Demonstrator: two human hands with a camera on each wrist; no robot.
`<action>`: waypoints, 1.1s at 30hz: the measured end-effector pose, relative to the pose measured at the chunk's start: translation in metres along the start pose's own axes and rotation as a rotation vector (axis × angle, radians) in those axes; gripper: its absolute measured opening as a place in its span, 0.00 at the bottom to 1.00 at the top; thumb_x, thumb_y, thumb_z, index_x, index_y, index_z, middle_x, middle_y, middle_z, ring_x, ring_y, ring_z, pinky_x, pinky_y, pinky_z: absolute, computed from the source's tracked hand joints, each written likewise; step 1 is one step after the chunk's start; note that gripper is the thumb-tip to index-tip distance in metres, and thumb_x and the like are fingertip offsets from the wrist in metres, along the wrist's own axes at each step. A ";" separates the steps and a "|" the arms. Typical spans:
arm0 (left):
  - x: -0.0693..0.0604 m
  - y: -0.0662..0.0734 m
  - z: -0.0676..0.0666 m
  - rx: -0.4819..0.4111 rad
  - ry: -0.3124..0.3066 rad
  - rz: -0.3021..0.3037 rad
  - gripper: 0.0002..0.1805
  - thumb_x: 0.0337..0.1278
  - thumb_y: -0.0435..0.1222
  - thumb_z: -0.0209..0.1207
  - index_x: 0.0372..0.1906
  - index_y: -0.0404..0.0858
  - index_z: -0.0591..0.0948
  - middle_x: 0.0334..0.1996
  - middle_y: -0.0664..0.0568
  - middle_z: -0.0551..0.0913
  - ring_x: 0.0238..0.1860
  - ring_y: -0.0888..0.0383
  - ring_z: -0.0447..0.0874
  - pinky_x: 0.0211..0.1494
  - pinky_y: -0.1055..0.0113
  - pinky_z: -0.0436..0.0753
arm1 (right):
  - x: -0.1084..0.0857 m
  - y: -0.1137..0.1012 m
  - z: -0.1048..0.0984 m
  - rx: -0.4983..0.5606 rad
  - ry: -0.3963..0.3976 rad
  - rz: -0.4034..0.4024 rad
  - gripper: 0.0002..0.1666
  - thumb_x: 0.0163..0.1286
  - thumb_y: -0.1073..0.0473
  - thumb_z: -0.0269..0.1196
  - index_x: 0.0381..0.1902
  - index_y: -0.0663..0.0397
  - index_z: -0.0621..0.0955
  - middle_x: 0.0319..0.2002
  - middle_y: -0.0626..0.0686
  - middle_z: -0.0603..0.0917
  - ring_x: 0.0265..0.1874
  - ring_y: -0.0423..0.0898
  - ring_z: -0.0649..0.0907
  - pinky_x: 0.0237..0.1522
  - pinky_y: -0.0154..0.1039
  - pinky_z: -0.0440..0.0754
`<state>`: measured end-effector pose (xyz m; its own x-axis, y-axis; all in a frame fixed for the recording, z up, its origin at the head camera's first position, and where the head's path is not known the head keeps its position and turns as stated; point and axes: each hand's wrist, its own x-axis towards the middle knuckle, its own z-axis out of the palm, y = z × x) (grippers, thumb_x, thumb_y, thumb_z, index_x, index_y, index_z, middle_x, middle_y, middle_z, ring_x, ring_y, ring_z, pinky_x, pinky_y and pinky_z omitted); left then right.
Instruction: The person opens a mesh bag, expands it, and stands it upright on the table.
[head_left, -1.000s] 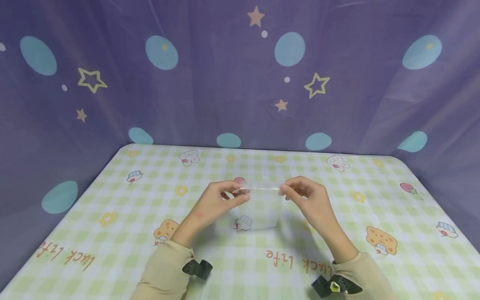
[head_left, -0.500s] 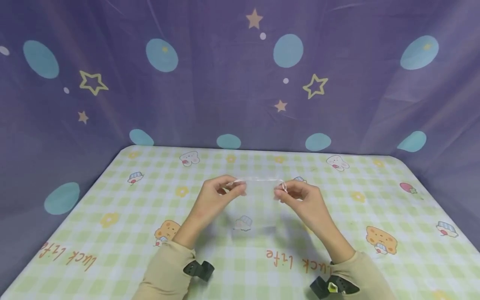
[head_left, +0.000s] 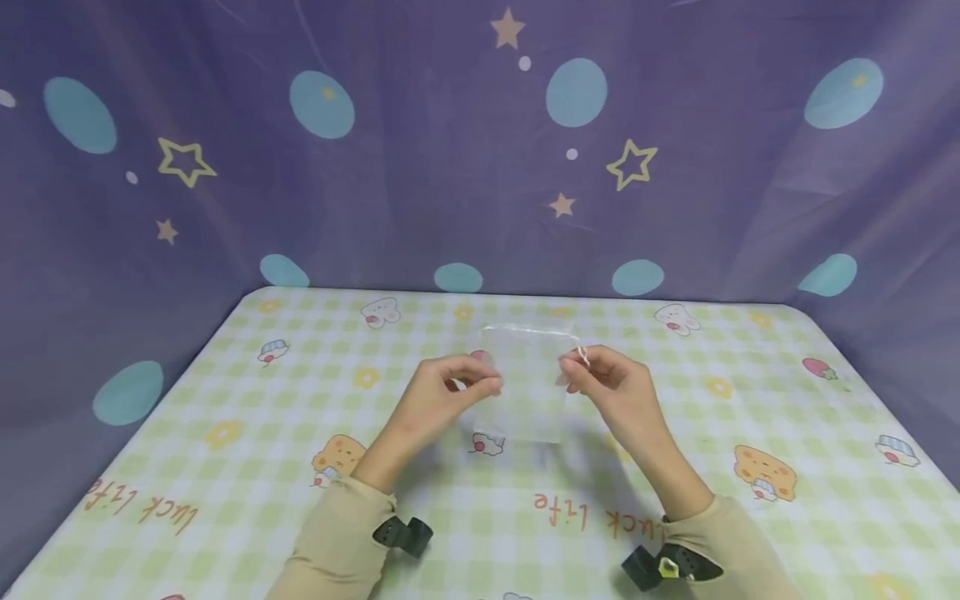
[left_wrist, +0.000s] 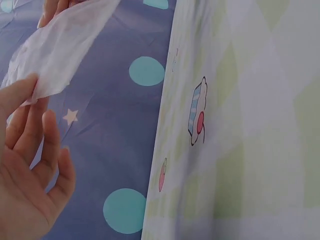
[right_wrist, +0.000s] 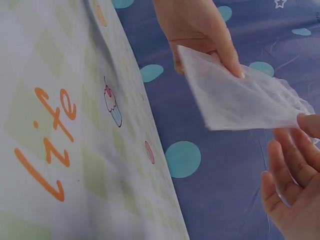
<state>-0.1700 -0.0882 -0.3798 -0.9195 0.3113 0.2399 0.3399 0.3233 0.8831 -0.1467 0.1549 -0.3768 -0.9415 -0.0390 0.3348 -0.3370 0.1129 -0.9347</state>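
Note:
A clear, thin plastic bag (head_left: 528, 392) is stretched between my two hands above the table. My left hand (head_left: 442, 396) pinches its left side between thumb and fingers. On the opposite side my right hand (head_left: 618, 387) pinches the bag, and a small white cord loop (head_left: 583, 356) shows by those fingertips. The bag's upper edge reaches beyond both hands. From the left wrist, the bag (left_wrist: 65, 47) looks milky and flat, with the thumb lying on it. In the right wrist view the bag (right_wrist: 240, 100) appears crumpled near the right thumb.
The table (head_left: 262, 517) wears a green-and-white checked cloth with printed cakes, flowers and lettering. Behind it hangs a purple curtain (head_left: 420, 192) with stars and blue ovals. Dark wrist cameras (head_left: 405, 536) are strapped over beige sleeves.
The bag's upper edge, earlier level with my fingertips, now extends past them toward the far side. Both hands hold its sides lower down, and its bottom edge has risen slightly.

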 end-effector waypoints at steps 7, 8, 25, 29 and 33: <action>0.002 0.003 0.000 -0.031 0.083 -0.006 0.07 0.59 0.40 0.68 0.39 0.41 0.88 0.42 0.55 0.88 0.40 0.61 0.85 0.45 0.64 0.78 | -0.002 0.001 0.003 -0.079 -0.055 0.056 0.13 0.70 0.59 0.65 0.46 0.65 0.83 0.37 0.60 0.86 0.34 0.52 0.85 0.41 0.38 0.83; 0.003 0.004 0.000 -0.034 0.087 -0.003 0.07 0.59 0.40 0.68 0.39 0.41 0.88 0.43 0.54 0.88 0.40 0.60 0.85 0.45 0.63 0.78 | -0.002 0.001 0.003 -0.082 -0.061 0.059 0.14 0.70 0.59 0.65 0.46 0.66 0.83 0.37 0.60 0.86 0.35 0.53 0.86 0.41 0.39 0.83; 0.002 0.000 -0.011 0.048 0.137 0.042 0.06 0.62 0.39 0.66 0.43 0.48 0.88 0.41 0.59 0.88 0.39 0.61 0.81 0.46 0.58 0.76 | 0.004 0.001 -0.005 -0.031 0.042 0.172 0.17 0.70 0.56 0.66 0.46 0.67 0.82 0.27 0.45 0.87 0.28 0.46 0.84 0.38 0.36 0.82; 0.003 -0.002 -0.012 0.073 0.146 0.142 0.12 0.57 0.35 0.69 0.47 0.46 0.86 0.46 0.57 0.86 0.40 0.59 0.79 0.44 0.59 0.76 | 0.005 0.001 -0.006 -0.010 0.050 0.207 0.15 0.70 0.55 0.66 0.45 0.62 0.83 0.27 0.44 0.86 0.27 0.42 0.82 0.37 0.34 0.81; 0.004 -0.004 -0.012 0.116 0.109 0.257 0.23 0.50 0.29 0.72 0.53 0.44 0.84 0.54 0.58 0.81 0.44 0.58 0.80 0.44 0.59 0.77 | 0.005 0.001 -0.007 0.027 0.045 0.227 0.12 0.70 0.54 0.66 0.43 0.59 0.83 0.26 0.45 0.86 0.27 0.42 0.81 0.37 0.34 0.81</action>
<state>-0.1772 -0.0986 -0.3778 -0.8140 0.3005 0.4971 0.5788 0.3479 0.7376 -0.1515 0.1615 -0.3751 -0.9923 0.0292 0.1205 -0.1175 0.0872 -0.9892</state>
